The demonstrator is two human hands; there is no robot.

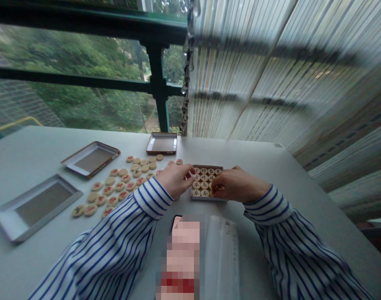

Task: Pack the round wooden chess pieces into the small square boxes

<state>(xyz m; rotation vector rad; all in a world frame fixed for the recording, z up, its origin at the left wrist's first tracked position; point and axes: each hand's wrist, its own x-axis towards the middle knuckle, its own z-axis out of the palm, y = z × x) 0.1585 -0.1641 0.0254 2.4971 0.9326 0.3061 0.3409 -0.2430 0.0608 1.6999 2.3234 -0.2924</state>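
Note:
A small brown box (pixel 207 168) filled with round wooden chess pieces (pixel 204 178) sits on the grey table in front of me. My left hand (pixel 175 180) rests at the box's left edge, fingers curled, fingertips touching the pieces. My right hand (pixel 237 184) lies over the box's right side, fingers pinched on a piece (pixel 219 187) at the lower right corner. Both arms wear blue-striped white sleeves. Several loose pieces with red marks (pixel 120 186) lie spread on the table to the left of the box.
Three empty box lids or trays lie on the table: one at the back middle (pixel 162 143), one left of it (pixel 91 158), one at the far left (pixel 37 206). A folded white sheet (pixel 221 254) lies near me. A window and striped curtain (pixel 271 83) stand behind.

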